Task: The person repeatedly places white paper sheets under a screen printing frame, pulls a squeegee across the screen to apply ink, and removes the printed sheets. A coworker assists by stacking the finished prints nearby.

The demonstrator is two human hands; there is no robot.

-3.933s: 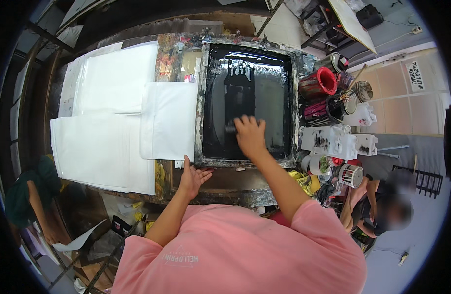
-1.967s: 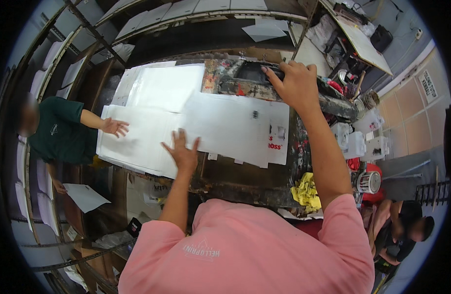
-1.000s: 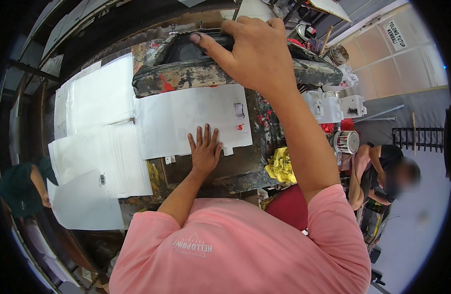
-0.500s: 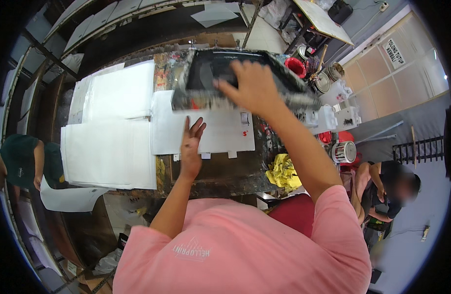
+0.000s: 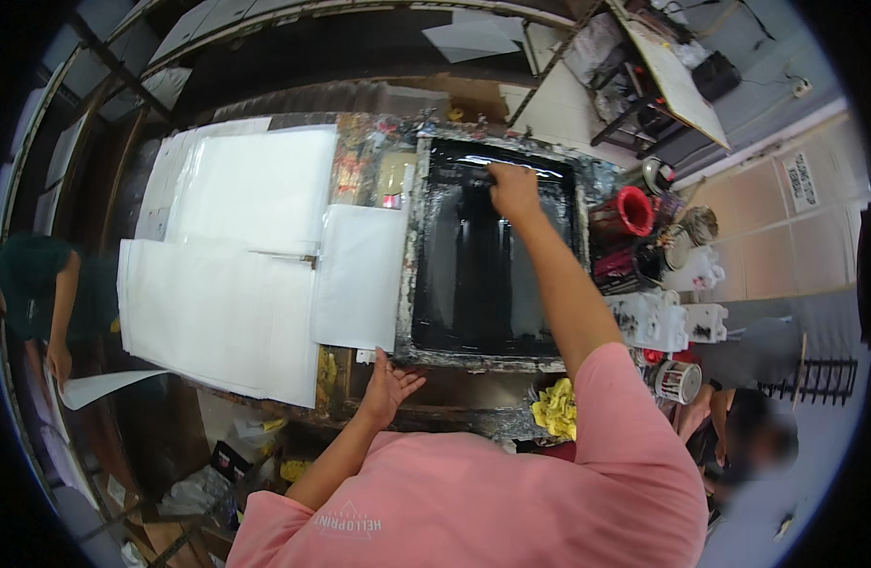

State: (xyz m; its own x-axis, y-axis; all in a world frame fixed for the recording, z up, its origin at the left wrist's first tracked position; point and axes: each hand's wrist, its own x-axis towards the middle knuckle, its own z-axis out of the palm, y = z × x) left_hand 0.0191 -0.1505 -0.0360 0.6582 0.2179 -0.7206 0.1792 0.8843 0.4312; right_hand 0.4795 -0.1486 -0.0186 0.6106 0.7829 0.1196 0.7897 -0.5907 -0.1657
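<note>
A person in a pink shirt leans over a paint-crusted printing bench, where a screen-printing frame (image 5: pixel 497 260) lies flat, its mesh flooded with glossy black ink. The right hand (image 5: pixel 514 189) reaches to the far end of the frame and is closed over what appears to be the squeegee (image 5: pixel 483 173), a dark bar lying across the top of the mesh; how tightly the fingers grip cannot be told from this angle. The left hand (image 5: pixel 388 386) is open, fingers spread, holding nothing, resting on the bench edge at the frame's near left corner. A white sheet (image 5: pixel 360 276) pokes out from under the frame's left side, beside broader stacks of white sheets (image 5: pixel 237 256). Ink pots and a red container (image 5: pixel 630 210) crowd the right of the bench; a yellow rag (image 5: pixel 554 409) sits near the front edge. Another person in dark green (image 5: pixel 38 293) stands at far left holding paper. The stroke looks ready to begin: the pull likely calls for steady, even pressure toward the body while the frame is kept from shifting.
</note>
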